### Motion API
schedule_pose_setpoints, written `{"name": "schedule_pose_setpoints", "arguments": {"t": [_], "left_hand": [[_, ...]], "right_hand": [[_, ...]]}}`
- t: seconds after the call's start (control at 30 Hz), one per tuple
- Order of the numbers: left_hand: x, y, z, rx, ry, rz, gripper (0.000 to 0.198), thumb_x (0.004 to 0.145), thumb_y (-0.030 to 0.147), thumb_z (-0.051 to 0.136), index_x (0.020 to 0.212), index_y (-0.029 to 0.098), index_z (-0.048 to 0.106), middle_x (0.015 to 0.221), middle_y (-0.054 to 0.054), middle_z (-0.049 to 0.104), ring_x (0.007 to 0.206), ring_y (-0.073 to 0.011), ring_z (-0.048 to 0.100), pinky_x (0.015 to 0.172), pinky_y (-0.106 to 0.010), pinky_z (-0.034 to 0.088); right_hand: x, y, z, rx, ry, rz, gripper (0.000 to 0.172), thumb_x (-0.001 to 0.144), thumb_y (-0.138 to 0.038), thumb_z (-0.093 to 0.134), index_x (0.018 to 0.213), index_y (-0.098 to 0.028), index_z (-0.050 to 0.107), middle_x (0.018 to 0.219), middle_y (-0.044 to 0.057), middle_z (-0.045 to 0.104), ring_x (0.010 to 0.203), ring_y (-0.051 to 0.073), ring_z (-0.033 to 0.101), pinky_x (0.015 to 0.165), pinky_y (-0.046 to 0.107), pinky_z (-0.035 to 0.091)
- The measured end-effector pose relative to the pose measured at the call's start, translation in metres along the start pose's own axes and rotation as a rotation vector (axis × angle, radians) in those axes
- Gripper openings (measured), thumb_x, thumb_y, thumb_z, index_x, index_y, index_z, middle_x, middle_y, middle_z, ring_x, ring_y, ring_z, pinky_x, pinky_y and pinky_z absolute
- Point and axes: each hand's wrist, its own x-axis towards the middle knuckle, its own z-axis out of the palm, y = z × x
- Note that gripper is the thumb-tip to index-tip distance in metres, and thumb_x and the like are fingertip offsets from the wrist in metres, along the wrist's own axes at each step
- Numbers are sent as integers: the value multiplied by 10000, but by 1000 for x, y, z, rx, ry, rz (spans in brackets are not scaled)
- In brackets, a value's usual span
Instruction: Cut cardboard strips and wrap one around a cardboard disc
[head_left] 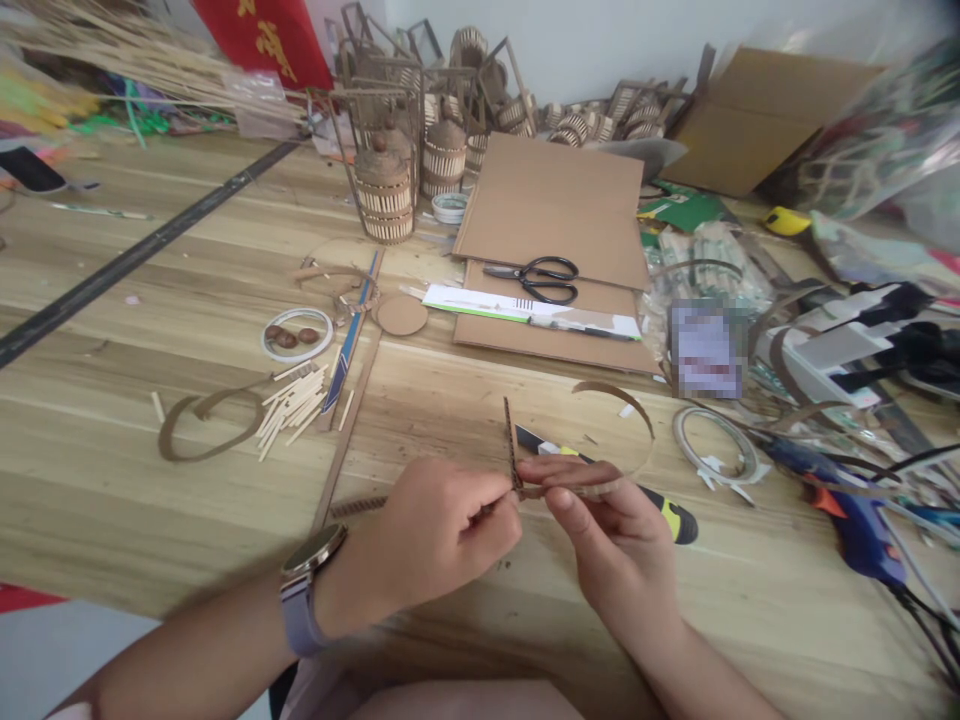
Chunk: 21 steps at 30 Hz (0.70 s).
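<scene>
My left hand (442,520), with a watch on its wrist, is closed in a pinch on a narrow corrugated cardboard strip (360,507); part of the strip shows to the left of the hand. Between my two hands a piece of cardboard strip (511,440) sticks up. My right hand (622,540) has thumb and fingers closed on a strip. Above that hand curls a thin brown strip (626,393); where it joins is partly hidden by the fingers. A yellow and black utility knife (679,520) lies on the table beneath my right hand.
Thin wooden sticks (296,405) and a tape roll (296,335) holding brown beads lie left. Cardboard sheets (555,210), black-handled scissors (551,278) and small lantern-like models (384,195) stand behind. Right are another tape roll (716,445) and a blue glue gun (855,515).
</scene>
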Motion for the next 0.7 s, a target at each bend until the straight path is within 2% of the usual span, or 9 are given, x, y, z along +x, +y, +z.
{"name": "schedule_pose_setpoints", "arguments": {"t": [0.17, 0.27, 0.4, 0.57, 0.7], "left_hand": [[0, 2, -2, 9, -14, 60, 316, 873, 142, 462, 602, 180, 304, 529, 70, 291, 490, -77, 317, 510, -243, 198], [1, 3, -4, 30, -29, 26, 306, 911, 200, 491, 628, 186, 373, 532, 76, 352, 488, -81, 359, 510, -235, 226], [1, 3, -5, 92, -43, 12, 296, 998, 372, 466, 772, 189, 518, 619, 51, 531, 542, -108, 474, 536, -236, 289], [2, 5, -2, 139, -34, 36, 316, 1028, 274, 401, 764, 178, 545, 669, 20, 596, 589, -125, 525, 566, -244, 326], [3, 9, -1, 195, 10, 55, 333, 1026, 229, 368, 749, 170, 542, 672, 4, 600, 613, -144, 538, 593, -259, 356]], "right_hand": [[0, -2, -2, -26, -7, -28, 104, 931, -202, 602, 923, -263, 685, 925, 16, 769, 890, 182, 729, 838, 351, 599], [-2, -3, -5, -131, -49, -166, 154, 907, -136, 607, 977, -262, 659, 953, 31, 766, 949, 208, 719, 848, 399, 587], [-5, 0, -9, -297, -119, -362, 272, 854, -67, 626, 1061, -244, 627, 1018, 59, 764, 1015, 228, 700, 857, 430, 569], [-6, 2, -8, -424, -83, -398, 317, 828, -64, 652, 1081, -251, 614, 1081, 69, 751, 1081, 234, 681, 908, 443, 560], [-4, -2, -5, -478, -50, -430, 330, 814, -45, 651, 1061, -260, 615, 1056, 68, 755, 1030, 236, 706, 885, 448, 576]]}}
